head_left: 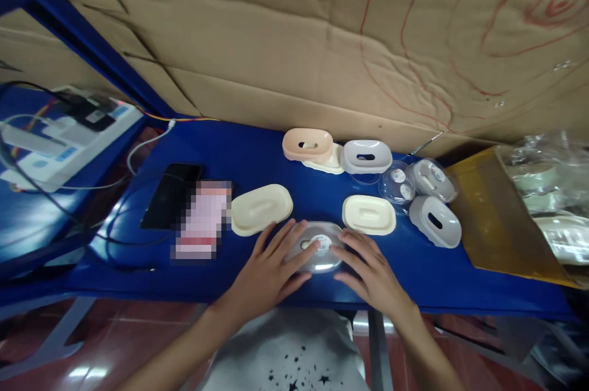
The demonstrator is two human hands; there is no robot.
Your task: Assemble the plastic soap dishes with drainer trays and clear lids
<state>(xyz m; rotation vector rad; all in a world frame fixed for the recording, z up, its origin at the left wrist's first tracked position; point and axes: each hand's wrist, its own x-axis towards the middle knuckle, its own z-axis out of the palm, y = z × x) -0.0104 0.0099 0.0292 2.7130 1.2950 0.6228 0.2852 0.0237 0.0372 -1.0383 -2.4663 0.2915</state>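
Note:
An oval plastic case with a clear lid (322, 263) lies at the table's front edge, a round white label on its top. My left hand (271, 262) rests over its left end with the fingers spread, one fingertip on the label. At the right end, my right hand (370, 268) touches the lid with its fingers apart. Just behind my left hand is a cream oval tray (262, 210). A second cream tray (369, 215) lies beyond my right hand. Farther right stands a grey oval shell (435, 222) with a slot in it.
At the back are a peach shell (307, 144) and a white shell (367, 156). Clear lids (396, 183) and another lidded case (432, 180) sit at right, beside a cardboard box (488, 219) of wrapped pieces. A dark phone (168, 194), cables and a power strip (73, 145) occupy the left.

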